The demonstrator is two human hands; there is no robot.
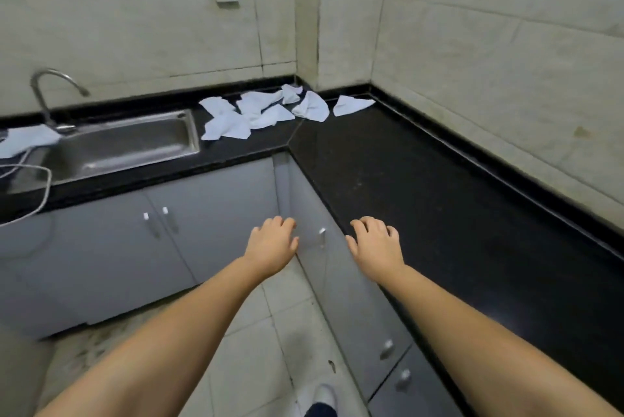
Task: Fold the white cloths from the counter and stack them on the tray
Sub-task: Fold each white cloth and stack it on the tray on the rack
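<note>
1. We're looking down at two bare arms stretched out ahead of us, the left hand [271, 242] over the grey cabinet doors [209, 214] and the right hand [374, 244] at the near edge of the black polished stone surface [422, 187].
2. Fingers [363, 225] on both hands are loosely curled and spread, and they hold nothing at all; neither hand touches a cloth.
3. The crumpled white cloths [256, 112] lie scattered in the far corner of the surface, just right of the stainless steel sink [135, 143], well apart from our hands. Several overlap in a loose heap; one white cloth [351, 105] sits a little off to the right on its own.
4. Another pale cloth [23, 143] drapes at the sink's left end under the curved metal tap [50, 89]; whether it belongs to the job, we can't tell.
5. No tray shows anywhere in view, so nothing looks folded or stacked yet.
6. Our read on handling: these look thin, light and limp, so they should lift with no effort but flop and cling to each other. The dark stone looks slick, so a cloth may slide while we smooth it.
7. Best hold, we judge: pinch a single corner or edge of the loner on the right, peel it clear, then take a second corner with the other hand to spread it flat on the open stretch of surface nearer us.
</note>
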